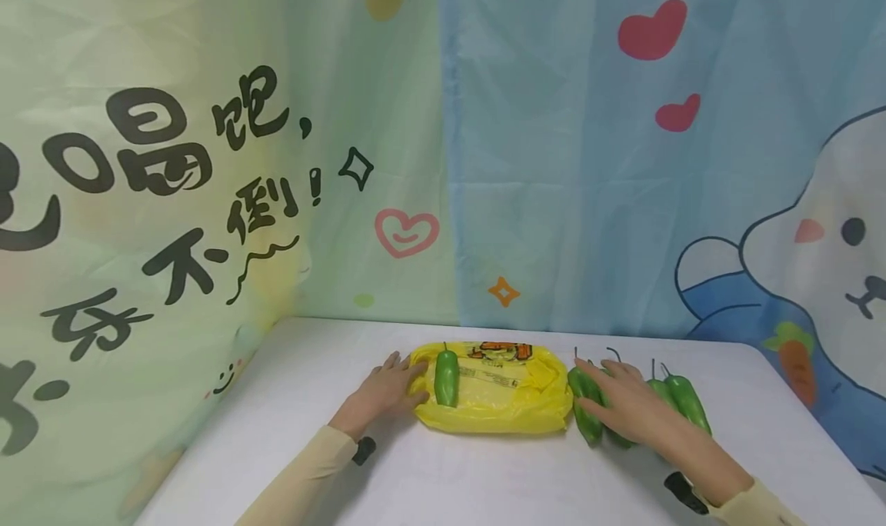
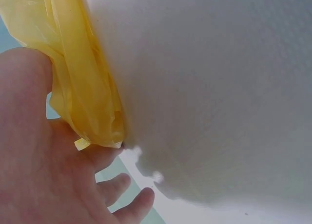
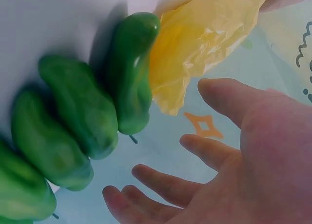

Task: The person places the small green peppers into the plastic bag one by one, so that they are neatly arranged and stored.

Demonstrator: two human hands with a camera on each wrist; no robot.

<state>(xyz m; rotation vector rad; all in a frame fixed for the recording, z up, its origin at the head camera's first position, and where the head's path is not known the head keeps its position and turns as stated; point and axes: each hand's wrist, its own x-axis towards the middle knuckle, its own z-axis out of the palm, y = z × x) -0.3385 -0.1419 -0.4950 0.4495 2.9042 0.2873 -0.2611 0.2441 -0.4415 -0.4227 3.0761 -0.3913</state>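
A yellow plastic bag [image 1: 498, 414] with printing on it lies on the white table, a green pepper [image 1: 447, 378] on its left part. My left hand [image 1: 389, 387] touches the bag's left edge, thumb and fingers spread; the left wrist view shows yellow plastic [image 2: 83, 73] between thumb and fingers. Over a row of several green peppers right of the bag is my right hand [image 1: 633, 403], partly hiding them. In the right wrist view its fingers [image 3: 165, 185] are spread and hold nothing, with the pepper nearest the bag [image 3: 131, 73] close to the yellow plastic.
The white table [image 1: 484, 484] ends at the back against a printed curtain [image 1: 554, 164] with hearts and a cartoon animal. Another printed cloth with black characters hangs on the left. A dark wrist device [image 1: 685, 491] sits at each sleeve cuff.
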